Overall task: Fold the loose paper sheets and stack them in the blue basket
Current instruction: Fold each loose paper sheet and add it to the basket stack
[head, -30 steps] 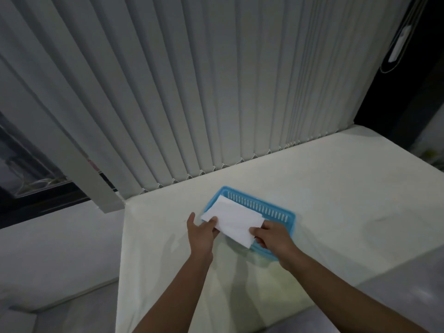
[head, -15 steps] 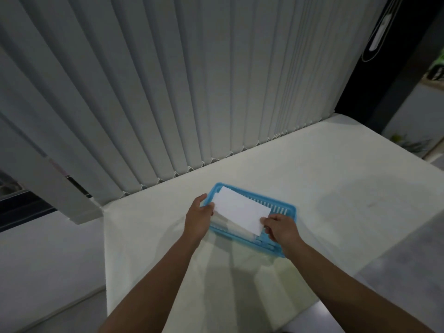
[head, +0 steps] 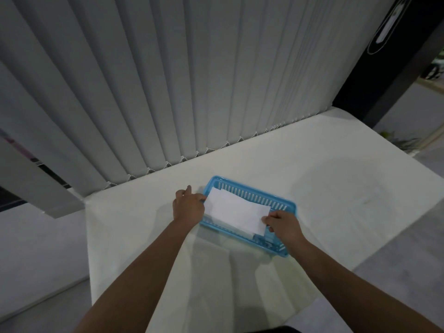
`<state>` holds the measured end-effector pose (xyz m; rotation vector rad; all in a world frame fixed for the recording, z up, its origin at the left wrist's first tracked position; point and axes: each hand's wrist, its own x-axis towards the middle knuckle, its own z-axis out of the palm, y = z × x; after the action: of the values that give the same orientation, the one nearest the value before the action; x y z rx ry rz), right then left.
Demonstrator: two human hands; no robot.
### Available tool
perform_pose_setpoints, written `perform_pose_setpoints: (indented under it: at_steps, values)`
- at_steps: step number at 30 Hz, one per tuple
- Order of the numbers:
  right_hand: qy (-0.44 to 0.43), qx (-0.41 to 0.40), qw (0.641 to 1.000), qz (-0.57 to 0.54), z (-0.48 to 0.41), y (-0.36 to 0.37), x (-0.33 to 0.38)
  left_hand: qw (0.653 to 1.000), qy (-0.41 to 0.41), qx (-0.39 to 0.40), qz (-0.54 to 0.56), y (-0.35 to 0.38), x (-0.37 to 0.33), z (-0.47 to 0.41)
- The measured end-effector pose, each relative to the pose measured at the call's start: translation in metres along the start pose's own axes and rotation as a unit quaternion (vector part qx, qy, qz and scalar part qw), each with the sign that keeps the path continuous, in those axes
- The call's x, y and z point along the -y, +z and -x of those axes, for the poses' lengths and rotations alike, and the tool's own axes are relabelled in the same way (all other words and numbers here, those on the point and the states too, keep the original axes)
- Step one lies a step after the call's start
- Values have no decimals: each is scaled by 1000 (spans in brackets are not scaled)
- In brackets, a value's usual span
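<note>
Folded paper sheet [head: 237, 211] held low over blue basket [head: 252, 192] on white table [head: 336, 188], slightly skewed to basket walls. Left hand [head: 188, 207] grip holds sheet's left end; right hand [head: 283, 224] grip pinches right corner. Best practice now: square sheet to walls, lower flat onto pale layer beneath, release both ends together, press crease so stack sits level.

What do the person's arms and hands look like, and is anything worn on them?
The left hand and the right hand wear no gloves, rings or watch that I can see. The left forearm and the right forearm are uncovered; no sleeve is in view.
</note>
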<state>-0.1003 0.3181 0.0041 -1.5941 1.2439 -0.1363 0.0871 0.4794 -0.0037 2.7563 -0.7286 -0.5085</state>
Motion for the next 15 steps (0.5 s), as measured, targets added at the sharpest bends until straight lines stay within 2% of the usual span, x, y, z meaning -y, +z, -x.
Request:
perform_pose_setpoints:
  at_steps: [10, 15]
  values:
    - [7, 12, 999, -39, 2, 20, 12, 999, 12, 42, -16, -1, 4, 1]
    - [-4, -8, 999, -42, 3, 23, 11, 999, 17, 43, -27, 1, 4, 2]
